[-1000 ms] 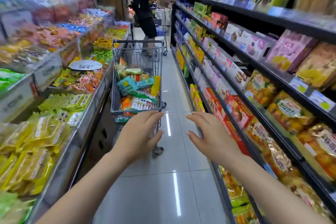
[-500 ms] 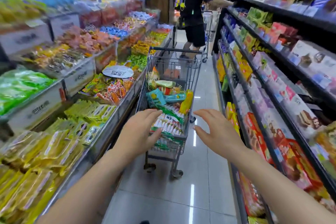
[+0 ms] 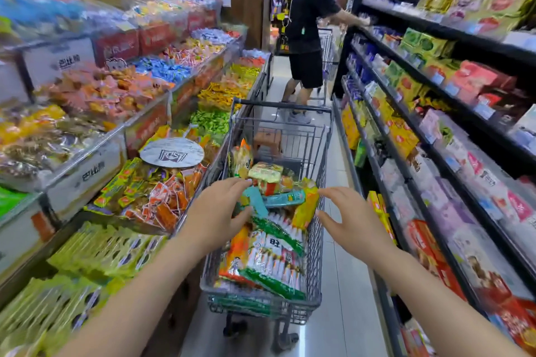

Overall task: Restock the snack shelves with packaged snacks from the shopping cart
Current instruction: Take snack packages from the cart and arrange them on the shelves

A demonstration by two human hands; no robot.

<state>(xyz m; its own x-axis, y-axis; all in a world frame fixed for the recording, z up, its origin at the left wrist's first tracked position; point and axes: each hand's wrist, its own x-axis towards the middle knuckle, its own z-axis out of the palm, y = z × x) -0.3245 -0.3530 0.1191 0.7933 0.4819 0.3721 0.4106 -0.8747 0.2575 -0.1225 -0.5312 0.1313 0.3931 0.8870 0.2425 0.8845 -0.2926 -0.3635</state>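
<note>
A grey wire shopping cart (image 3: 314,243) stands in the aisle straight ahead, heaped with packaged snacks. On top lie a teal packet (image 3: 285,198), a yellow bag (image 3: 304,207) and a large green, white and orange pack (image 3: 269,255). My left hand (image 3: 216,216) hovers over the cart's left side, fingers relaxed, holding nothing. My right hand (image 3: 352,219) is spread open just right of the cart's rim, also empty. Dark snack shelves (image 3: 452,211) full of boxes and bags line the right.
Open bins of loose wrapped snacks (image 3: 130,191) fill the left side, with a round silver sign (image 3: 172,153) on them. A person in black (image 3: 307,38) stands further down the aisle with another cart, reaching to the right shelf. Tiled floor (image 3: 345,313) runs along the right shelves.
The cart has come closer and now sits under my hands. Both hands have reached forward over it, still empty. The view has swung to the left.
</note>
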